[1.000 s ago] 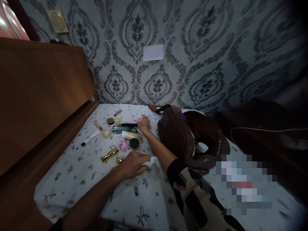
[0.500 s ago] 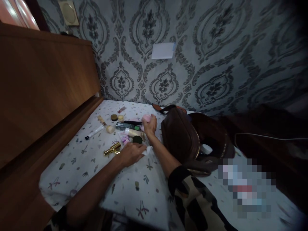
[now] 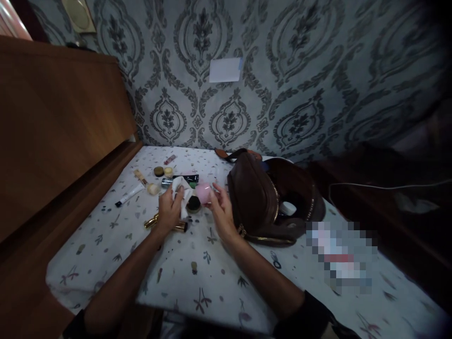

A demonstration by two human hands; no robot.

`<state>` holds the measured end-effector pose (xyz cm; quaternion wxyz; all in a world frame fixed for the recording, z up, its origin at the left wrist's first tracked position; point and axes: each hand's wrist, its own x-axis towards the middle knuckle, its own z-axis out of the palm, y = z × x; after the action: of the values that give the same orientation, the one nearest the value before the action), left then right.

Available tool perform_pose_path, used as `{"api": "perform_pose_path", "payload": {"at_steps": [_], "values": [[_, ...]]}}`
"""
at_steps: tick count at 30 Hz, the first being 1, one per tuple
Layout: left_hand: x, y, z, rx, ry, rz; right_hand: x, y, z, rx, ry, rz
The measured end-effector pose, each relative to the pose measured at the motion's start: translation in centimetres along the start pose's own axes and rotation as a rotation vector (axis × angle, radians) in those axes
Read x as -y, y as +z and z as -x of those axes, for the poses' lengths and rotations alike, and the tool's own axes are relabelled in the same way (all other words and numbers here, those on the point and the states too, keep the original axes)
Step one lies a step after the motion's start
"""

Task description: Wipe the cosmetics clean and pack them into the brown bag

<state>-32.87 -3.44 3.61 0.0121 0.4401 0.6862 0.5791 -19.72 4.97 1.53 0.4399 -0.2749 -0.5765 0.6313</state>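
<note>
A white tissue (image 3: 181, 190) is gripped in my left hand (image 3: 169, 207), over the middle of the cosmetics. Close to its right, my right hand (image 3: 221, 209) holds a round pink container (image 3: 203, 193) by its fingertips. Between and below the hands sits a jar with a dark lid (image 3: 193, 204). Gold tubes (image 3: 151, 221) lie partly hidden under my left hand and wrist. Behind the tissue are a black tube (image 3: 190, 178) and a grey-green bottle (image 3: 166, 182), partly covered.
A brown bag (image 3: 252, 193) stands open right of my hands, a white item (image 3: 287, 208) inside. At left lie a brush (image 3: 140, 177), a white tube (image 3: 130, 195) and small jars (image 3: 158, 171). A wooden cabinet (image 3: 67, 127) borders the left; patterned wall behind.
My right hand has lifted the pink container and brought it nearer. My left hand has moved up and left with the tissue, which now spreads above the tubes. The view has shifted slightly right.
</note>
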Motion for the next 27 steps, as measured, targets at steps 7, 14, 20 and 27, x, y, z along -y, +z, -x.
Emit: {"api": "perform_pose_path", "payload": {"at_steps": [7,14,20,27], "values": [[-0.5,1.0,1.4,0.292,0.204,0.055,-0.9,-0.3,2.7,0.080,0.228,-0.478],[-0.2,1.9,2.8,0.476,0.425,-0.178,-1.4,-0.4,2.9,0.013,0.312,-0.584],[0.3,2.0,3.0,0.378,0.710,-0.317,-1.4,-0.5,2.7,0.061,0.279,-0.581],[-0.1,2.0,3.1,0.402,0.875,-0.347,-1.0,-1.0,2.6,0.101,0.280,-0.545]]}}
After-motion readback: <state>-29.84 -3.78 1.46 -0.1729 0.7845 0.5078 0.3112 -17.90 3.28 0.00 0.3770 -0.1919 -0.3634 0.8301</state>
